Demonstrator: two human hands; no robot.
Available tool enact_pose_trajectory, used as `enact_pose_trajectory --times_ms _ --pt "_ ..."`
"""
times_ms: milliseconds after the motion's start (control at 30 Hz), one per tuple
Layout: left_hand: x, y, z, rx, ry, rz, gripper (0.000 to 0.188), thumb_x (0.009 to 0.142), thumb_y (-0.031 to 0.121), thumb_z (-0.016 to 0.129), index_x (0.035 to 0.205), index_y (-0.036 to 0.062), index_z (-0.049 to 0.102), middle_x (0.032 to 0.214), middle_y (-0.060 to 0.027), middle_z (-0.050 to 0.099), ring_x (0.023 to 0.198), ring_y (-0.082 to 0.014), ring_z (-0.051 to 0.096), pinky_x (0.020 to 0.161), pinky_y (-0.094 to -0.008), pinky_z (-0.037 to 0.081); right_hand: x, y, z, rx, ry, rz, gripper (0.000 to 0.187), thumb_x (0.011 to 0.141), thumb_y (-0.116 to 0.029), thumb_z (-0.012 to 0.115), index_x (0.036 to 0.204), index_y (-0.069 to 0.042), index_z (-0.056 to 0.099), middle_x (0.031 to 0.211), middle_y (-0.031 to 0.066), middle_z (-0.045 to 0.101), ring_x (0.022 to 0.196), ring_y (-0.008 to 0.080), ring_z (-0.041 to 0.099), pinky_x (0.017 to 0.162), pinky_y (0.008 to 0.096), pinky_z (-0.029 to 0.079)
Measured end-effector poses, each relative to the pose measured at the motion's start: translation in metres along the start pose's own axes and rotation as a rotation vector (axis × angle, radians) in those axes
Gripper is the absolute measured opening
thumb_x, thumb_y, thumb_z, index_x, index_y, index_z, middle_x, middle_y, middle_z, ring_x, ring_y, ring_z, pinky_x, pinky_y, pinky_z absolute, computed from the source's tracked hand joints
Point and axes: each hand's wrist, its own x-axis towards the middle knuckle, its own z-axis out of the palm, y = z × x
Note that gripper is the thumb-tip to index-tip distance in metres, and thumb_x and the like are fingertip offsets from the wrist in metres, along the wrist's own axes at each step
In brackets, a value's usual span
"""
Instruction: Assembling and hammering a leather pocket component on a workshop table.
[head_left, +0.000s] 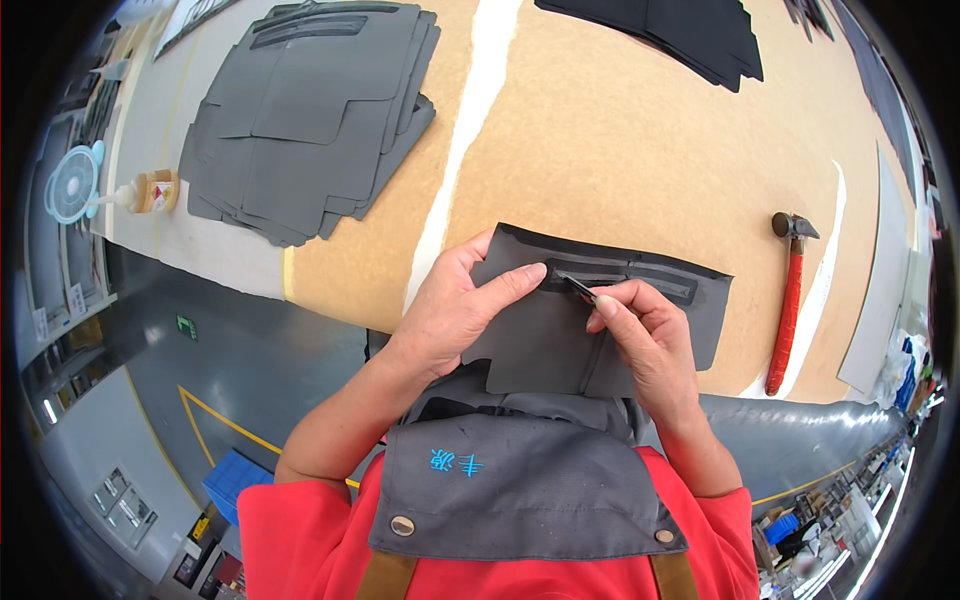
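Left hand: left hand (455, 305) grips the grey panel (530, 345) at its left edge, thumb flat on the face, other fingers mostly hidden behind it.
Right hand: right hand (650, 335) has thumb and forefinger closed in a pinch, no gap, on a slim black tool (578, 288); exact kind of tool cannot be told.
Panel: between the two hands, against the table's near edge, its long side running left to right.
Slot: long dark-edged slot (660, 288) lies just beyond the right fingertips, long axis left to right, dipping slightly rightward. Its left end sits at the left thumb — the left hand is nearer there.
Tool line: slants away and leftward from the right fingers, tip just beside the left thumb; contact with the panel cannot be told.
Table: brown-covered table (600, 150), beyond both hands.
Count: one panel held, one tool; one red-handled hammer (787, 310), right of the right fingers, well apart; one bottle (155, 192), far left of the left fingers.
Stacks: two — grey stack (300, 110) beyond and left of the left fingers, black stack (660, 35) well beyond the right; sheets in each cannot be counted.
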Motion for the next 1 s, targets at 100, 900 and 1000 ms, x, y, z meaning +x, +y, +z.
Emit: enact_pose_trajectory --times_ms 100,900,1000 --pt "-0.001 0.0 0.0 0.014 -0.019 0.001 0.031 0.099 0.012 0.07 0.125 -0.0013 0.062 0.113 -0.0084 0.071 0.101 -0.0117 0.067 0.088 -0.0276 0.056 0.001 0.0 0.0 -0.01 0.001 -0.006 0.021 0.103 -0.02 0.066 0.11 0.0 0.071 0.09 0.0011 0.069 0.086 0.0053 0.059 0.08 0.0221 0.045" --pt "-0.003 0.003 0.002 0.047 -0.014 -0.007 0.03 0.099 0.01 0.07 0.125 -0.0018 0.063 0.114 -0.0089 0.072 0.1 -0.0121 0.068 0.087 -0.0275 0.057 0.005 0.011 0.0 -0.034 0.007 -0.097 0.02 0.102 -0.02 0.068 0.106 -0.001 0.071 0.088 0.0007 0.069 0.084 0.0053 0.06 0.079 0.0225 0.048" --pt "-0.003 0.003 0.002 0.039 -0.009 -0.012 0.03 0.099 0.01 0.07 0.125 -0.0019 0.063 0.113 -0.0091 0.072 0.1 -0.0122 0.068 0.087 -0.0274 0.057 0.005 0.011 0.001 -0.033 0.011 -0.1 0.019 0.102 -0.02 0.068 0.106 -0.001 0.071 0.088 0.0007 0.069 0.084 0.0053 0.06 0.079 0.0225 0.048"
